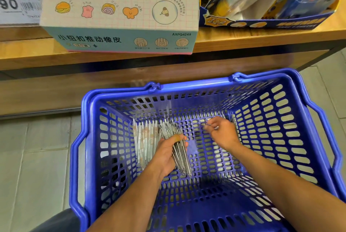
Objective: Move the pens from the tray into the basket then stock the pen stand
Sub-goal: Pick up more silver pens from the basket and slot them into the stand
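While both hands worked inside the basket (309, 112), the left hand (166, 154) gripped a bundle of pens (179, 153) slanted above the floor, more pens lay in a row (145, 138) along the left wall, and the right hand (221, 133) pinched what looked like one pen near the far wall; I judged the step to be gathering pens for the stand, with neither tray nor stand in view. Next the pinched pen would need adding to the bundle without loosening it, and the shelf (243, 42) overhead, carrying an eraser box (119, 24) and a dark box (262, 20), would crowd the lift
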